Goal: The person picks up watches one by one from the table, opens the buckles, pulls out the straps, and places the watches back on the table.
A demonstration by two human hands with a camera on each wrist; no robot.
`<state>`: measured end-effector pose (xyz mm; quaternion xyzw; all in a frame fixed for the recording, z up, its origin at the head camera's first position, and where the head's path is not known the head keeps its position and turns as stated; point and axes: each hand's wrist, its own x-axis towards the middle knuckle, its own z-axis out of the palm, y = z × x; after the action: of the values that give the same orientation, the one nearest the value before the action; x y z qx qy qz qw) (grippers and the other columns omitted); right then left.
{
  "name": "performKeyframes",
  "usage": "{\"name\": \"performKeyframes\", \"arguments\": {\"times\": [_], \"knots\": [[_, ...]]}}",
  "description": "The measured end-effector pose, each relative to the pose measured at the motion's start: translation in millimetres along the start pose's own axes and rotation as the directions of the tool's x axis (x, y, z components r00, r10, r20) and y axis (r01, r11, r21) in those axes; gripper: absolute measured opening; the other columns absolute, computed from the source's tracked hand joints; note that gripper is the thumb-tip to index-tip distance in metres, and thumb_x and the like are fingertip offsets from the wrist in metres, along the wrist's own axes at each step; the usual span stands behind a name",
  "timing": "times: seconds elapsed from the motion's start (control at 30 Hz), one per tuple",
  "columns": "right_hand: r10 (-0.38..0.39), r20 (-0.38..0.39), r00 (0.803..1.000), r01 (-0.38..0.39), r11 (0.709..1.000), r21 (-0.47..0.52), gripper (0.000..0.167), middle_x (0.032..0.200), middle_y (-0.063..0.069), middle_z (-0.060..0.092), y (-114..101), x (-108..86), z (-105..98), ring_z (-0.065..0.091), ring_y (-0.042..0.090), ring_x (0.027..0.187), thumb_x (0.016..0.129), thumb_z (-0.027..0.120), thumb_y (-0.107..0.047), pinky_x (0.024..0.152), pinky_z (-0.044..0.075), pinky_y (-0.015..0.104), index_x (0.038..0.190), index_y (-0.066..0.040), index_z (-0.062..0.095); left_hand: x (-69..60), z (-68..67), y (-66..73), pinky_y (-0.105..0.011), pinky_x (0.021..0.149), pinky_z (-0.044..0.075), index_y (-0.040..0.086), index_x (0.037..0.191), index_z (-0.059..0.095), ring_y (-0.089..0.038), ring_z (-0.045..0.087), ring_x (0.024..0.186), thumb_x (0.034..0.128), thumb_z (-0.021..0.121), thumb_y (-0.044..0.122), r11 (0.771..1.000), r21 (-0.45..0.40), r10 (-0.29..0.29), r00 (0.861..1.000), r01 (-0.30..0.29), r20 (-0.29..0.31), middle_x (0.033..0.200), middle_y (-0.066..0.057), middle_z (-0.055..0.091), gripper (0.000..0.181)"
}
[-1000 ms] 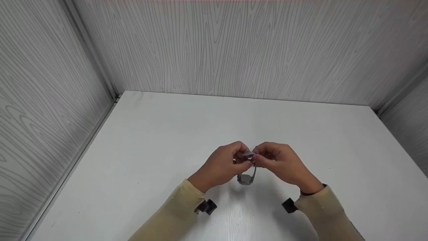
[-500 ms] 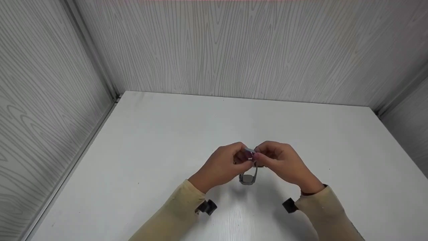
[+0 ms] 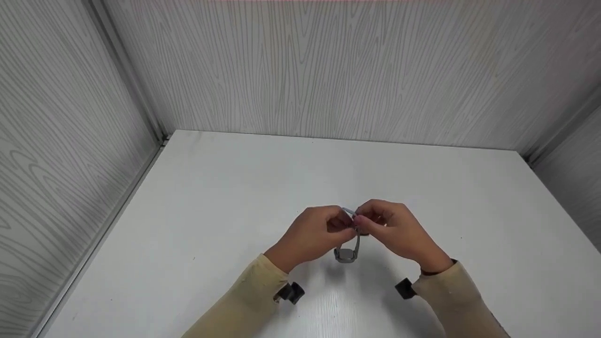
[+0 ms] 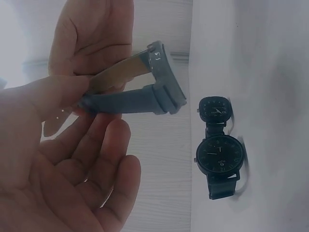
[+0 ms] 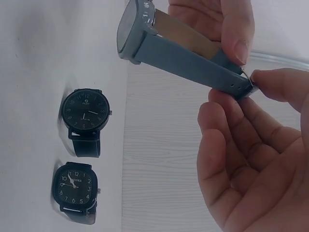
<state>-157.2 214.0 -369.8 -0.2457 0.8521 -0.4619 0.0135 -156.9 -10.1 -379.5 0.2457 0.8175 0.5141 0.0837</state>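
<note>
A grey-blue wristwatch (image 3: 346, 255) hangs between both hands in the head view, its case lowest and its strap bent into a loop. My left hand (image 3: 312, 234) pinches the strap between thumb and fingers. On the other side, my right hand (image 3: 394, 232) pinches the strap's buckle end, where the right wrist view shows a metal buckle (image 5: 247, 77) beside the thumb. Small holes dot the strap (image 5: 188, 65), and its inner side is tan. Fingers cover part of the strap ends, so I cannot tell whether the buckle is fastened.
Two black watches lie on the white table (image 3: 235, 188): a round one (image 5: 86, 111) and a squarish one (image 5: 75, 186). In the head view the hands mostly hide them. Wood-grain panels (image 3: 300, 70) enclose the table at the back and sides.
Near the fingertips the strap has shifted and now arches up as a thin curved band. The watch case swings slightly and hangs a little lower. Both hands stay nearly in place.
</note>
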Motion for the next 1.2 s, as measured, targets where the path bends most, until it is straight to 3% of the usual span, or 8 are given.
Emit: {"name": "performKeyframes", "arguments": {"times": [0.3, 0.47, 0.6, 0.8, 0.93, 1.2], "knots": [[-0.031, -0.002, 1.000, 0.031, 0.998, -0.055, 0.009, 0.094, -0.007, 0.073, 0.3, -0.4, 0.9, 0.070, 0.014, 0.085, 0.102, 0.068, -0.026, 0.074, 0.054, 0.035, 0.105, -0.020, 0.074, -0.2, 0.6, -1.8, -0.026, 0.075, 0.056, 0.019, 0.102, 0.073, -0.005, 0.066, 0.083, 0.0967, 0.071, 0.026, 0.999, 0.014, 0.051, 0.998, -0.051, -0.035, 0.089, 0.012, 0.070, 0.008], [-0.057, 0.007, 0.998, 0.057, 0.998, -0.004, 0.012, 0.097, -0.003, 0.072, 1.6, -0.2, 0.4, 0.072, 0.020, 0.084, 0.105, 0.063, -0.018, 0.074, 0.057, 0.032, 0.113, -0.015, 0.070, -0.6, 0.4, -1.7, -0.028, 0.074, 0.055, 0.021, 0.101, 0.071, -0.007, 0.066, 0.082, 0.0972, 0.070, 0.026, 0.999, 0.001, 0.041, 0.999, -0.041, -0.019, 0.089, 0.011, 0.070, 0.006], [-0.063, 0.004, 0.998, 0.062, 0.998, 0.032, 0.011, 0.098, 0.000, 0.071, 2.1, -0.8, 0.1, 0.072, 0.027, 0.085, 0.106, 0.061, -0.018, 0.074, 0.058, 0.033, 0.111, -0.012, 0.069, -0.5, 1.0, -1.9, -0.028, 0.076, 0.055, 0.021, 0.102, 0.071, -0.007, 0.065, 0.083, 0.0977, 0.069, 0.028, 1.000, -0.002, 0.018, 1.000, -0.018, -0.006, 0.090, 0.011, 0.070, 0.008], [-0.055, 0.009, 0.998, 0.055, 0.997, 0.050, 0.011, 0.098, 0.001, 0.069, 3.7, -1.7, 0.9, 0.069, 0.025, 0.085, 0.105, 0.063, -0.022, 0.075, 0.060, 0.036, 0.109, -0.013, 0.067, -0.9, 0.8, -0.4, -0.029, 0.075, 0.055, 0.022, 0.109, 0.073, -0.008, 0.067, 0.081, 0.0977, 0.071, 0.036, 1.000, -0.016, -0.003, 1.000, 0.003, 0.002, 0.091, 0.012, 0.072, 0.017], [-0.069, 0.016, 0.997, 0.068, 0.997, 0.034, 0.008, 0.099, -0.001, 0.069, 3.4, -2.0, 1.2, 0.068, 0.022, 0.085, 0.104, 0.064, -0.022, 0.075, 0.059, 0.034, 0.108, -0.015, 0.068, -0.2, 1.6, -1.0, -0.028, 0.074, 0.055, 0.023, 0.106, 0.076, -0.007, 0.067, 0.079, 0.0968, 0.073, 0.038, 1.000, -0.007, 0.022, 1.000, -0.022, -0.018, 0.089, 0.013, 0.072, 0.018], [-0.102, 0.059, 0.993, 0.100, 0.994, 0.031, 0.006, 0.098, -0.004, 0.071, 0.7, -2.2, 2.2, 0.067, 0.021, 0.085, 0.104, 0.065, -0.021, 0.075, 0.056, 0.033, 0.109, -0.020, 0.068, 0.1, 3.6, -3.1, -0.026, 0.073, 0.056, 0.019, 0.097, 0.077, -0.006, 0.067, 0.079, 0.0946, 0.070, 0.021, 0.997, -0.012, 0.077, 0.996, -0.078, -0.048, 0.085, 0.013, 0.072, 0.007]]}}
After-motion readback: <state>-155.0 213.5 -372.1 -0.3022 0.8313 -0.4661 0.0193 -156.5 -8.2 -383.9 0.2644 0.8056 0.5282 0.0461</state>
